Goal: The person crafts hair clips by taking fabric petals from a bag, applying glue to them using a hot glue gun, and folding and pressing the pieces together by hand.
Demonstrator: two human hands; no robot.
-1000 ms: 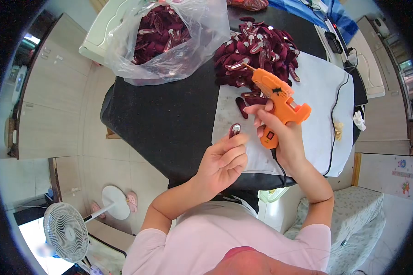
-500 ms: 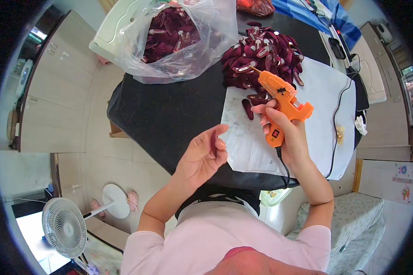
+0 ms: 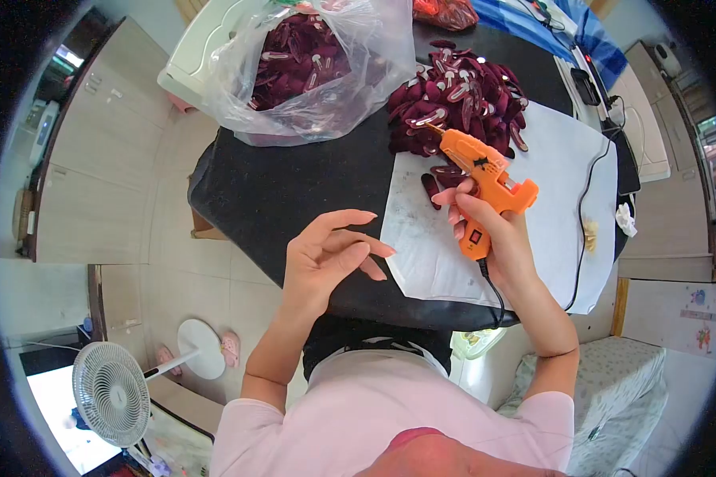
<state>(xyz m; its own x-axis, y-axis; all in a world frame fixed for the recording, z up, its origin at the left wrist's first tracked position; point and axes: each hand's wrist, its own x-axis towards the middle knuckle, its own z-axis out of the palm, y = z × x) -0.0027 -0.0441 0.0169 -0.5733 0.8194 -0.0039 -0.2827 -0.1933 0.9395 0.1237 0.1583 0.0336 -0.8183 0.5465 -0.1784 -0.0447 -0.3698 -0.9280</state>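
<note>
My right hand (image 3: 493, 219) is wrapped round the handle of an orange hot glue gun (image 3: 479, 159), whose nozzle points up and left over a heap of dark red velvet hair clips (image 3: 461, 91). A few of these clips lie loose on the white paper just below the heap, close to my right fingertips. My left hand (image 3: 326, 258) hovers over the near edge of the black-covered table (image 3: 286, 187), left of the paper. Its fingers are apart and stretched to the right, with no clip visible among them.
A clear plastic bag (image 3: 358, 103) full of similar clips stands at the far left. Under the glue gun lies white paper (image 3: 565, 183), crossed at the right by a black cord (image 3: 585, 187). A crumpled white tissue (image 3: 625, 219) sits at the right edge. A fan (image 3: 111, 393) stands on the left.
The dark red clip pinched in my left hand is no longer visible. My left fingers have spread and the hand has turned and shifted left. The glue gun has moved slightly left.
</note>
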